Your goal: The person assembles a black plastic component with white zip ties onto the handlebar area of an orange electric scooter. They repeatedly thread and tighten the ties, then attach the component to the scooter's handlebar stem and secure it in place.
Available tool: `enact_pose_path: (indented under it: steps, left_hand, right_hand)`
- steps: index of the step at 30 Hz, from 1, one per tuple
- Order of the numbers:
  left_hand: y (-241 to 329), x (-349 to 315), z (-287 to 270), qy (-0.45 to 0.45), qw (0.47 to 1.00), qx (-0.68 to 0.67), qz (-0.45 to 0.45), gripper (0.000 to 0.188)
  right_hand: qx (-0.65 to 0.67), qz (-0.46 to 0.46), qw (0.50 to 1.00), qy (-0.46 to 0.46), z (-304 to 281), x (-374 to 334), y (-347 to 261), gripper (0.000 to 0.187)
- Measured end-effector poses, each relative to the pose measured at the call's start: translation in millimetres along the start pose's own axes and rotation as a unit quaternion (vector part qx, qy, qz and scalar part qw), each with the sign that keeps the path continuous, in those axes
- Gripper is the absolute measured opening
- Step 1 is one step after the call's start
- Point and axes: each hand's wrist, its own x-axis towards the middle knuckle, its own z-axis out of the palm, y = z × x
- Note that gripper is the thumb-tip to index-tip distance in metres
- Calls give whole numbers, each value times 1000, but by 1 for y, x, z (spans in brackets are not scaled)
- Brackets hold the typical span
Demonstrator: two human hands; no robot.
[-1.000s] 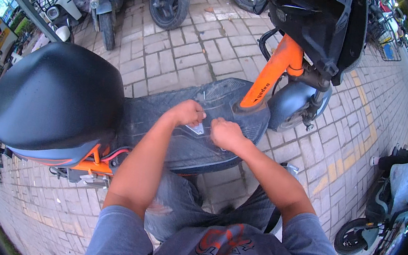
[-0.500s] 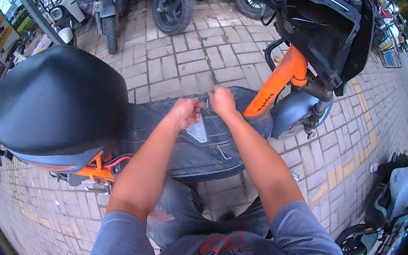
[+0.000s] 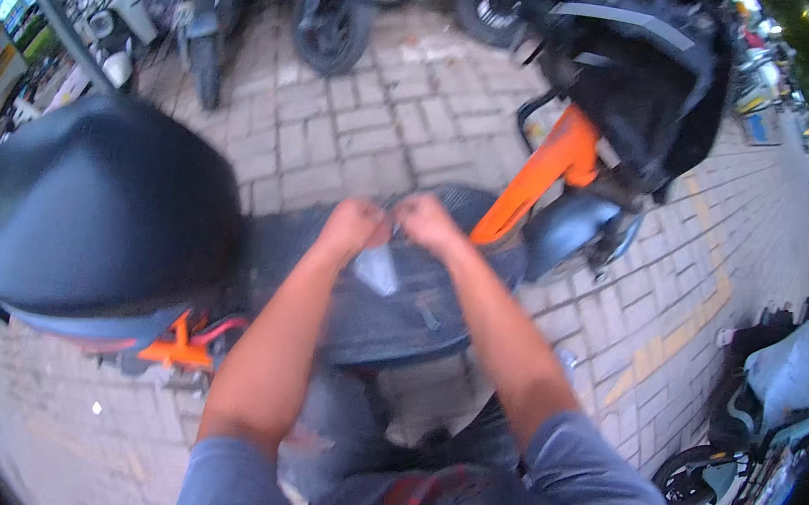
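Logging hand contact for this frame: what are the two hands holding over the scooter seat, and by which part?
Both the left hand and right hand pinch the top edge of a small clear plastic piece, which hangs below them; motion blur hides the exact grip.

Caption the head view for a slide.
Both hands, left hand and right hand, pinch a small clear packet above an orange scooter's footboard.

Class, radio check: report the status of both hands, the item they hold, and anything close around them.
Left hand and right hand close together, both pinching a small clear packet. Packet over scooter footboard. Black seat close on the left, orange frame right.
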Motion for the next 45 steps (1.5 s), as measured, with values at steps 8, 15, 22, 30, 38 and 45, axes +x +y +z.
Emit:
enact_pose_path:
  steps: [8, 15, 22, 30, 38, 45]
  left_hand:
    - [56, -29, 30, -47, 984, -162, 61, 16]
    - [143, -86, 39, -130, 877, -461, 46, 22]
    - [240, -117, 42, -70, 876, -463, 110, 73]
    - [305, -100, 32, 248, 852, -148, 436, 54]
    - [347, -125, 39, 236, 820, 100, 512, 25]
    - [269, -141, 76, -128, 938, -309, 92, 79]
  right_hand:
    - [423, -65, 904, 14, -84, -132, -49, 20]
    - [430, -259, 861, 83, -192, -219, -140, 15]
    - [263, -345, 866, 250, -255, -253, -219, 16]
    - [140, -302, 905, 265, -255, -247, -230, 19]
    - [199, -273, 915, 222, -245, -244, -241, 18]
    - [25, -319, 859, 399, -260, -240, -258, 19]
